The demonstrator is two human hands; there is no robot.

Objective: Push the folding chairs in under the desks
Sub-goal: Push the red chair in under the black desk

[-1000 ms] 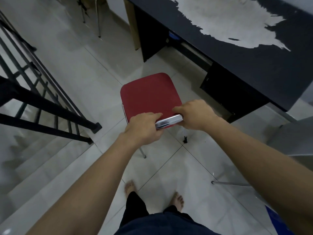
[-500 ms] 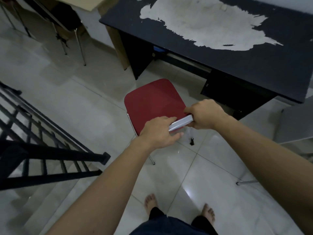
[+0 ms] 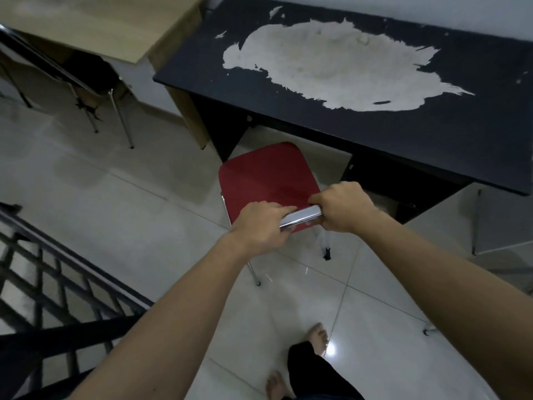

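Note:
A folding chair with a red seat (image 3: 266, 176) and chrome legs stands on the tiled floor, its front edge at the opening under the black desk (image 3: 360, 134), whose top has a large worn pale patch. My left hand (image 3: 259, 225) and my right hand (image 3: 343, 206) both grip the chair's chrome back bar (image 3: 301, 217), one at each end. A second folding chair (image 3: 89, 73) with a dark seat sits partly under the light wooden desk (image 3: 109, 21) at the upper left.
A black stair railing (image 3: 57, 284) runs along the lower left, close to my left arm. A grey piece of furniture (image 3: 501, 220) on thin legs stands at the right. My bare feet (image 3: 317, 337) are on the white tiles below the chair.
I have stepped forward and the red chair has moved toward the black desk, its front edge now at the desk opening. Both hands stay on the back bar.

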